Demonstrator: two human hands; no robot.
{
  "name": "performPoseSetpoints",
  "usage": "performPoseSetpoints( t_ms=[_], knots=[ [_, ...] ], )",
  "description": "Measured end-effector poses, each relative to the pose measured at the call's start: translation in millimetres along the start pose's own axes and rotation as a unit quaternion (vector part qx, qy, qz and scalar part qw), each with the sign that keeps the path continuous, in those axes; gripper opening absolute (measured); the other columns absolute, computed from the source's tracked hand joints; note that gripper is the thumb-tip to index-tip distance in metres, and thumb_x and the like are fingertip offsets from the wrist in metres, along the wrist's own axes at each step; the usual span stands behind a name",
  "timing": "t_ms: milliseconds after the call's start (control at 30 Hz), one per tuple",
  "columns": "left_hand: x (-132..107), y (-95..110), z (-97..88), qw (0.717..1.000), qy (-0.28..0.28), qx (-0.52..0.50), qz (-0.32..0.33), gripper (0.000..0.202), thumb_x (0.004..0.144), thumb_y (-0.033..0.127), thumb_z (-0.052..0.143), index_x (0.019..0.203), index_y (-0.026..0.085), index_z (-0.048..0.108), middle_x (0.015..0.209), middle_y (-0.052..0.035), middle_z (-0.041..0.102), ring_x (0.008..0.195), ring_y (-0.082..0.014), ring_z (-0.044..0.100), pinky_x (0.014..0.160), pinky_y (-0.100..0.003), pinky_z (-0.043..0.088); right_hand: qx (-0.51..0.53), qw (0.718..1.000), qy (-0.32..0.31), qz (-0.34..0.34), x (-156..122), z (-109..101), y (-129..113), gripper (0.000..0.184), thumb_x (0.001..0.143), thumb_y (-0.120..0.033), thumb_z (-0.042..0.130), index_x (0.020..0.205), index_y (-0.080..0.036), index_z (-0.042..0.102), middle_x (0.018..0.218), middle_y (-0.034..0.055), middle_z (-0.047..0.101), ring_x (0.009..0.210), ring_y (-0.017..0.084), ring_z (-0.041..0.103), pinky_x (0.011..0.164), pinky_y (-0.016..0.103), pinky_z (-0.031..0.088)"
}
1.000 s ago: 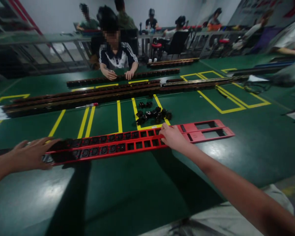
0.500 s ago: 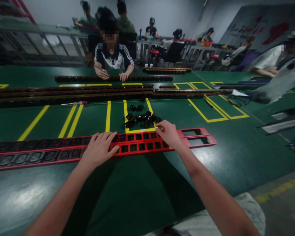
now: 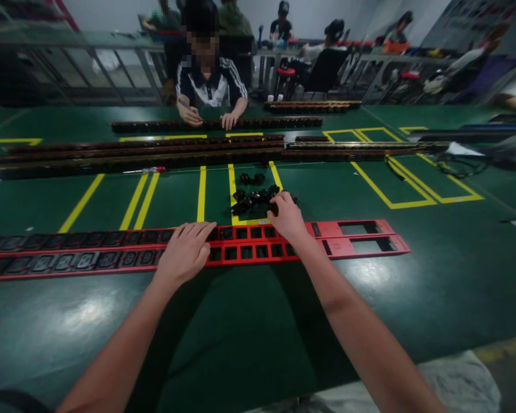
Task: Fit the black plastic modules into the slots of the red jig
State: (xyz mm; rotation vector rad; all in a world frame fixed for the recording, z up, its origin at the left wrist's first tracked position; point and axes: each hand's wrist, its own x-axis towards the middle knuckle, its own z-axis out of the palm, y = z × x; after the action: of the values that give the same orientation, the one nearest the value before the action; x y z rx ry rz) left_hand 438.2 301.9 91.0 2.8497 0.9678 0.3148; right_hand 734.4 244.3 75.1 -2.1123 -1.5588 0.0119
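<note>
A long red frame (image 3: 249, 261) with two rows of square openings lies across the green table. Black square pieces (image 3: 107, 260) fill the openings along its left part, while several openings in the middle stand bare. My left hand (image 3: 184, 252) rests on the frame with fingers stretched out, hiding some openings. Just behind the frame is a loose pile of small glossy black parts (image 3: 258, 198). At the pile's right side my right hand (image 3: 287, 217) has its fingers closed around a small black part (image 3: 274, 208), mostly covered by the fingertips.
Long dark strips (image 3: 155, 156) lie across the table beyond the pile, with a red-handled screwdriver (image 3: 155, 170) before them. Yellow tape (image 3: 202, 192) marks boxes on the tabletop. A co-worker (image 3: 208, 80) sits opposite with both hands at another dark strip (image 3: 275, 123).
My right hand has moved from the frame's far edge to the pile and closed on a black part. My left hand stays on the frame, thumb drawn in. The view has shifted.
</note>
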Motion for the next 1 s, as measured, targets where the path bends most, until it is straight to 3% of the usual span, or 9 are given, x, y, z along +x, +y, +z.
performPoseSetpoints(
  t_ms=[133,233,333,467,567,667,800,1000],
  knots=[
    [-1,1,2.3,0.999,0.027,0.008,-0.024,0.053,0.092,0.020,0.035,0.140,0.008,0.055,0.141,-0.0148,0.062,0.130,-0.0285,0.055,0.117,-0.048,0.038,0.111,0.993,0.036,-0.004,-2,-2,7,0.032,0.089,-0.020,0.054,0.120,-0.014,0.062,0.107,0.0130,0.067,0.092,0.025,0.065,0.087,0.041,0.053],
    [0,1,4.4,0.999,0.022,0.018,-0.032,0.052,0.092,0.018,0.036,0.139,0.009,0.056,0.140,-0.0146,0.063,0.130,-0.0279,0.057,0.120,-0.049,0.035,0.198,0.978,0.045,-0.055,-7,-11,2,0.039,0.094,-0.020,0.043,0.129,-0.019,0.060,0.113,0.0105,0.064,0.099,0.021,0.063,0.093,0.040,0.051],
    [0,1,5.6,0.999,0.020,0.013,-0.036,0.052,0.092,0.017,0.036,0.140,0.009,0.056,0.143,-0.0146,0.062,0.133,-0.0265,0.057,0.121,-0.049,0.035,0.282,0.954,0.018,-0.099,-15,-18,-17,0.036,0.094,-0.019,0.043,0.121,-0.024,0.066,0.117,0.0077,0.059,0.111,0.020,0.059,0.099,0.039,0.049],
    [1,1,6.3,0.999,0.030,0.006,-0.035,0.052,0.092,0.017,0.037,0.140,0.010,0.056,0.144,-0.0138,0.060,0.135,-0.0256,0.056,0.122,-0.049,0.035,0.392,0.911,-0.021,-0.127,-29,-15,-53,0.031,0.085,-0.020,0.062,0.116,-0.023,0.064,0.120,0.0069,0.057,0.107,0.021,0.060,0.091,0.036,0.052],
    [1,2,6.7,0.999,0.034,0.005,-0.039,0.050,0.091,0.016,0.039,0.137,0.010,0.058,0.143,-0.0139,0.061,0.133,-0.0261,0.057,0.121,-0.049,0.035,0.455,0.879,-0.071,-0.127,-38,-11,-72,0.040,0.086,-0.022,0.065,0.126,-0.025,0.059,0.120,0.0069,0.058,0.104,0.020,0.061,0.089,0.036,0.054],
    [2,3,6.5,0.999,0.029,0.002,-0.045,0.051,0.088,0.015,0.043,0.136,0.010,0.058,0.142,-0.0145,0.062,0.133,-0.0274,0.057,0.121,-0.050,0.035,0.471,0.861,-0.100,-0.164,-44,-9,-82,0.042,0.090,-0.022,0.062,0.132,-0.027,0.057,0.124,0.0074,0.058,0.116,0.022,0.058,0.098,0.041,0.051],
    [1,3,6.6,0.998,0.034,-0.007,-0.049,0.050,0.089,0.014,0.042,0.137,0.012,0.058,0.142,-0.0136,0.062,0.133,-0.0273,0.057,0.120,-0.050,0.036,0.433,0.870,-0.102,-0.211,-47,-2,-89,0.027,0.091,-0.019,0.062,0.117,-0.024,0.064,0.120,0.0066,0.064,0.116,0.022,0.058,0.104,0.044,0.046],
    [-1,-3,8.7,0.997,0.048,-0.032,-0.042,0.052,0.088,0.008,0.038,0.134,0.015,0.060,0.138,-0.0111,0.065,0.128,-0.0249,0.060,0.119,-0.048,0.038,0.343,0.913,-0.083,-0.202,-54,16,-99,0.021,0.083,-0.015,0.072,0.100,-0.021,0.060,0.107,0.0063,0.066,0.105,0.022,0.061,0.095,0.039,0.050]
  ],
)
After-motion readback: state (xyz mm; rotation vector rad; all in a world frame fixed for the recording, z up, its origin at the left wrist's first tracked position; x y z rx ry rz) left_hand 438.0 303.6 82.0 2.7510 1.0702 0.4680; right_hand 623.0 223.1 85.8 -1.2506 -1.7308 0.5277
